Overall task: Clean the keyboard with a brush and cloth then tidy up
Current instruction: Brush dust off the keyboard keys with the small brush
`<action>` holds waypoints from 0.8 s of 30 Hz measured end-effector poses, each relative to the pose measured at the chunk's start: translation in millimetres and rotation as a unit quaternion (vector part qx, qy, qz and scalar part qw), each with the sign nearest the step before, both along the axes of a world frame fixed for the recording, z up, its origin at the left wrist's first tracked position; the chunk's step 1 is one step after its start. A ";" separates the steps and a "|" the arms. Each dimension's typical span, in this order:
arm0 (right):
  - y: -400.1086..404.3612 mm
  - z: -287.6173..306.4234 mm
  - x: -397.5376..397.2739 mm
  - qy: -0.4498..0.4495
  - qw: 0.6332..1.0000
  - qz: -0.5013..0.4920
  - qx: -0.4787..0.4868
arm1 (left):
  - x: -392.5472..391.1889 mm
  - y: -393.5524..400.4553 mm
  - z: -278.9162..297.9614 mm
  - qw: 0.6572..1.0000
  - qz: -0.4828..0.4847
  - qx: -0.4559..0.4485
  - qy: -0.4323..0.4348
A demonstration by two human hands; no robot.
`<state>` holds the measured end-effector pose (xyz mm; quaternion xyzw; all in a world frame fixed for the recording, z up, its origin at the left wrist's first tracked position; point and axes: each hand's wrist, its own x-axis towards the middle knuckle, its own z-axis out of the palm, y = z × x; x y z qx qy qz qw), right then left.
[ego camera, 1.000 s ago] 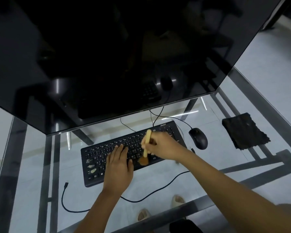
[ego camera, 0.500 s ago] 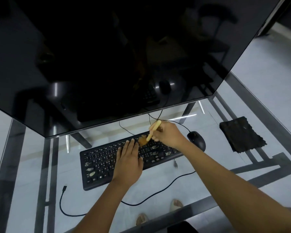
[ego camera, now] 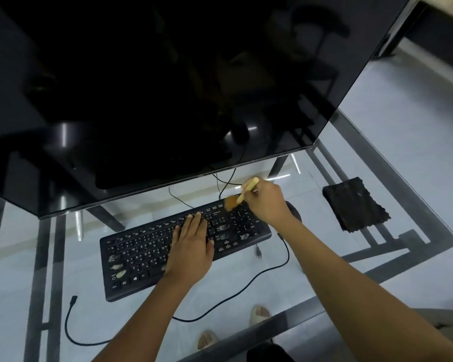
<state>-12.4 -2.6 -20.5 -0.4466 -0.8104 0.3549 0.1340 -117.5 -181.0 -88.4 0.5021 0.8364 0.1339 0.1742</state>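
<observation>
Head-worn view, steeply down, close

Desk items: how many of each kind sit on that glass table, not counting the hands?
Monitor: 1
Keyboard: 1
Mouse, mostly hidden behind the right hand: 1
Brush, held in that hand: 1
Dark cloth: 1
Total: 5

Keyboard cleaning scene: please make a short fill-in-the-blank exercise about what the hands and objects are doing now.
1. The right hand holds a ____ by its pale handle.
2. The left hand lies flat on the black ____.
3. The dark cloth lies untouched to the ____ of the keyboard.
4. The desk has a top made of ____.

Missing words: brush; keyboard; right; glass
</observation>
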 end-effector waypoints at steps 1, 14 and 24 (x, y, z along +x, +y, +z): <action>3.7 -0.3 2.7 0.018 0.999 -0.032 0.012 | 0.5 -0.5 -0.4 1.000 0.000 -0.001 0.000; 10.2 -1.2 26.7 0.012 0.997 -0.072 0.000 | -0.5 -4.2 -2.4 1.000 -0.005 0.004 -0.002; 8.7 -4.4 42.0 -0.052 0.998 -0.020 -0.001 | -2.9 -6.7 -3.8 1.000 -0.006 0.015 -0.008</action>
